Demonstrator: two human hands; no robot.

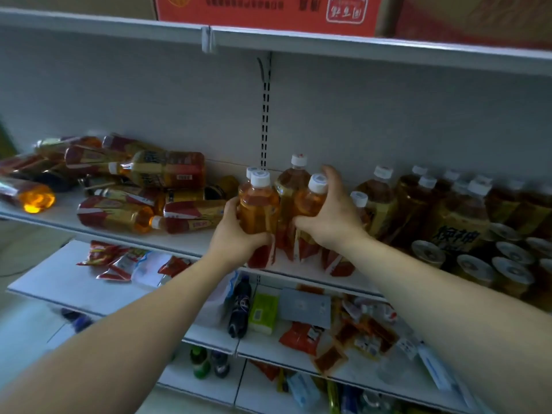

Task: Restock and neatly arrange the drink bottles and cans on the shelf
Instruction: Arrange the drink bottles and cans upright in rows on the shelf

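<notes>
**Two tea bottles gripped upright at mid-shelf**

Head view: at the centre of the frame the left hand (236,234) wraps the body of one bottle (258,210), its fingers closed round the lower half, above the red label. Just to the right, the right hand (331,218) is closed on a second bottle (310,204), thumb low on the front and fingers curled over the shoulder near the white cap. Both bottles stand on the shelf (179,243) near its front edge, long axis vertical, caps up; the right one leans slightly to the right. A taller bottle (291,186) stands between and behind them, touching or nearly so.

The bottles look full of amber liquid, so each is likely fairly heavy for its size, with thin plastic walls that give a little and a smooth label that may slip. The body, at or below mid-height, seems the safest hold; the cap alone would be a poor one.

At left, a pile (134,186) of like bottles lies flat, pointing various ways. At right, upright bottles and cans (484,264) fill the shelf.
</notes>
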